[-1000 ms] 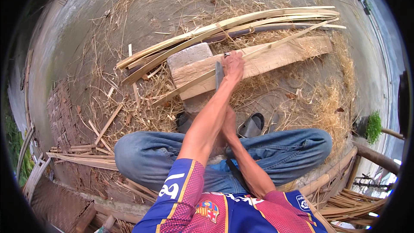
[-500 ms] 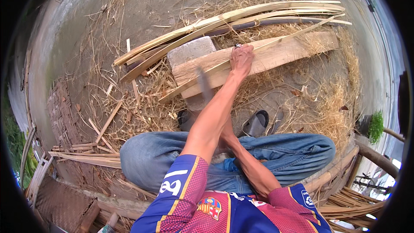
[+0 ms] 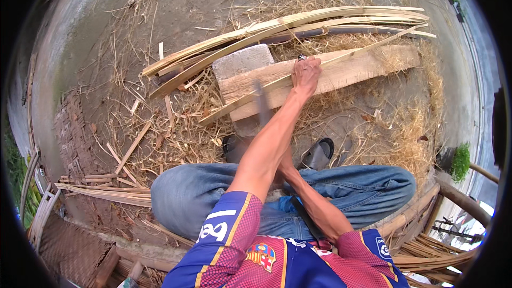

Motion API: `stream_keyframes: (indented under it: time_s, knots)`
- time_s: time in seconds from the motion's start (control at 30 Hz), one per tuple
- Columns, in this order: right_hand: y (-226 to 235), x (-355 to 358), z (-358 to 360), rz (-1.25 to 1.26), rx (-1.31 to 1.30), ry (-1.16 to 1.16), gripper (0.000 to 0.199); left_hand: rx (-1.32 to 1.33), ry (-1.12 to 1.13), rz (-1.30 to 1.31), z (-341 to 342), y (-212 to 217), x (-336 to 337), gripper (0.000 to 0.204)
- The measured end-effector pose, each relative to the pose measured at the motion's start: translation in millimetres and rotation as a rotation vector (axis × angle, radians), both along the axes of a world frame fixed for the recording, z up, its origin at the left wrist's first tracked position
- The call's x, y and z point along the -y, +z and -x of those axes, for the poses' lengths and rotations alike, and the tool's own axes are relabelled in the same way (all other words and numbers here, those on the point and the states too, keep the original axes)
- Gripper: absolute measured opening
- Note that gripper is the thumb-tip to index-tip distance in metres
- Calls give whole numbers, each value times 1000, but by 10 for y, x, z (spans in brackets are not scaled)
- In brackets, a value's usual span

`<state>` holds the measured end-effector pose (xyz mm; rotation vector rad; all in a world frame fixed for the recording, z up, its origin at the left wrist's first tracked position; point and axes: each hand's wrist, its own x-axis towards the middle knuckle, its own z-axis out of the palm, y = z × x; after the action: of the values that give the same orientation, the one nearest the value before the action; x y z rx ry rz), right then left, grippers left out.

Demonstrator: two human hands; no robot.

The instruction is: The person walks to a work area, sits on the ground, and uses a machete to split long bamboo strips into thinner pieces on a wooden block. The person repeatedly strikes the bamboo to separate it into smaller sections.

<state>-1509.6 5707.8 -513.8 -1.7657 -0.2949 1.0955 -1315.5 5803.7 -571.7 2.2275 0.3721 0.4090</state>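
Observation:
My left hand (image 3: 306,77) is closed on a long, thin bamboo strip (image 3: 234,104), pressing it onto a wooden board (image 3: 362,69). A small dark item (image 3: 302,57), too small to name, shows at its fingertips. The strip runs slantwise along the board, and its near left end sticks out past the board's edge. My right arm passes beneath my left forearm, which hides most of my right hand (image 3: 282,166). From under that forearm a motion-blurred knife (image 3: 261,101) points up at the strip, in line with my right hand. The grip itself is hidden.
The board's left end rests on a pale block (image 3: 242,63). Beyond it lies a bundle of long split bamboo strips (image 3: 288,23). Curly shavings (image 3: 176,144) cover much of the ground. Shorter strips (image 3: 106,194) lie by my left knee, and a sandal (image 3: 320,153) is below the board.
The whole view has shifted slightly. My left hand stays at the same spot on the strip and board. The knife blade stays close to the strip, blurred in both frames.

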Motion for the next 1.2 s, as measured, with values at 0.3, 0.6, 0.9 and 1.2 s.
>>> stream_keyframes:
  time_s: [0.3,0.6,0.9,1.2]
  knots:
    - [-200,-228,461,-248,-205,-243,34,-89,-20,48,-19,-32,38,16]
    - [-219,-162,314,-253,-25,-309,48,26,0,11,-22,-66,50,16]
    - [56,-474,411,-191,-82,-262,37,-122,-33,18,-51,1,52,20]
    - [77,-100,-7,91,-30,-150,41,-29,4,-128,-99,-83,39,27]
